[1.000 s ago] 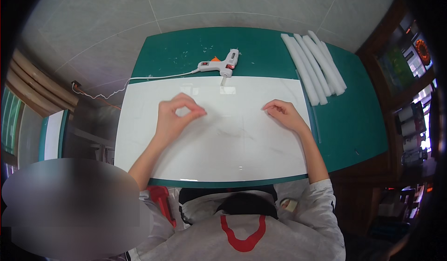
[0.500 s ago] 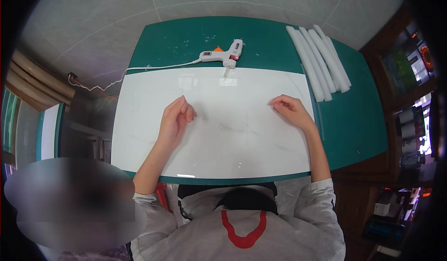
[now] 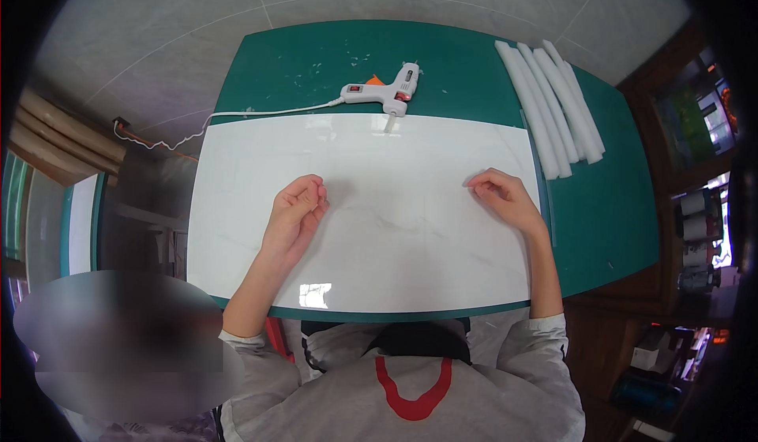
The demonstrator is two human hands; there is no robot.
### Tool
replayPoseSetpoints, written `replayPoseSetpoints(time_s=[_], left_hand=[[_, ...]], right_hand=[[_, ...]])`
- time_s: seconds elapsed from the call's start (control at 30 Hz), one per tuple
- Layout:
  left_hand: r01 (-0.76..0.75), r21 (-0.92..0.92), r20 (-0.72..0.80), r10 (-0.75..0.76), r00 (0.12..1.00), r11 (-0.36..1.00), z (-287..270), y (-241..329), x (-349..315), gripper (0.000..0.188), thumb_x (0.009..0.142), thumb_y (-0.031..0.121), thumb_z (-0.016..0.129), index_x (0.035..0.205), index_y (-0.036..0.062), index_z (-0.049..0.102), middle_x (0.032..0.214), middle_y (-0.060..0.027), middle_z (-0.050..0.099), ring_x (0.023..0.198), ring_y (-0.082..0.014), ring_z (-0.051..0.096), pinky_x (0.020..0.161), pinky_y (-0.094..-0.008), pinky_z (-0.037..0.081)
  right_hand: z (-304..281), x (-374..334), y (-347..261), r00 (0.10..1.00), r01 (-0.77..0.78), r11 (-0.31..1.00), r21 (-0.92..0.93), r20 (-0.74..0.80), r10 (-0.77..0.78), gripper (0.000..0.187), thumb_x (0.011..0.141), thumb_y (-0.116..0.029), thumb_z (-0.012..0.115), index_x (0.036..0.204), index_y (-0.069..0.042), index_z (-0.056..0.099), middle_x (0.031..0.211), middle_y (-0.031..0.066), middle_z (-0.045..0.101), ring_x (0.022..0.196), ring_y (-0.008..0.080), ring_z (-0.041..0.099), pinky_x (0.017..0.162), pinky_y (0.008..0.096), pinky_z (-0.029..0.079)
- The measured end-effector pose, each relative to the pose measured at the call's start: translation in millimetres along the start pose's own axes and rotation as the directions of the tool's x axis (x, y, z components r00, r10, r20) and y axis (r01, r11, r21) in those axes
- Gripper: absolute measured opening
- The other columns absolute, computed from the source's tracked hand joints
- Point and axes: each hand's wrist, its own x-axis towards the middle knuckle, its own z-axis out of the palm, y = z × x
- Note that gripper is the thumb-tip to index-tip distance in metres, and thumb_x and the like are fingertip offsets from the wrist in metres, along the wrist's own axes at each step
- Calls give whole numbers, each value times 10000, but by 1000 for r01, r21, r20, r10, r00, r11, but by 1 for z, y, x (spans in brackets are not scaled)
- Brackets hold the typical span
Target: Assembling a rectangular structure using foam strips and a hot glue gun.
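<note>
Now | white board (image 3: pixel 410 197): glossy, faintly grey-veined | left hand (image 3: pixel 298 209), right hand (image 3: pixel 504 197): half-curled, cannot tell if grasping

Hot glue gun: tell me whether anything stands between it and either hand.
Nothing visible stands between the hot glue gun and the left hand or right hand; only the surface of the glossy white panel lies between. The white foam strips lie off to the right.

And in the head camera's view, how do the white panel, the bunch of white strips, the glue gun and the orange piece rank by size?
1. White panel
2. Bunch of white strips
3. Glue gun, without its cord
4. Orange piece, judging by its visible part
</note>
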Motion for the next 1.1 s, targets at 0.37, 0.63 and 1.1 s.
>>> replayPoseSetpoints(time_s=[0.37,0.63,1.1], left_hand=[[-2,33,-175,8,985,999,17,-2,-3,135,808,91,527,941,65,524,732,7,531,690,-66,485,681,-207,404],[48,-138,210,-18,977,989,-5,-3,1,202,837,142,485,1022,60,480,843,-6,530,715,-70,484,682,-206,389],[-8,-1,-146,7,989,1000,18,-1,-2,541,776,26,495,1266,71,273,1150,-71,401,825,-110,491,697,-220,436]], right_hand=[[-2,-1,2,1000,-15,998,56,8,14,103,773,-53,526,855,-22,579,778,27,552,688,73,476,621,188,385],[-2,0,3,999,10,998,59,40,-12,96,793,-41,499,851,-17,571,800,30,547,743,80,489,676,198,393],[-3,-1,3,1000,4,998,63,9,-5,105,786,-43,504,857,-29,580,785,21,555,715,68,480,655,190,388]])
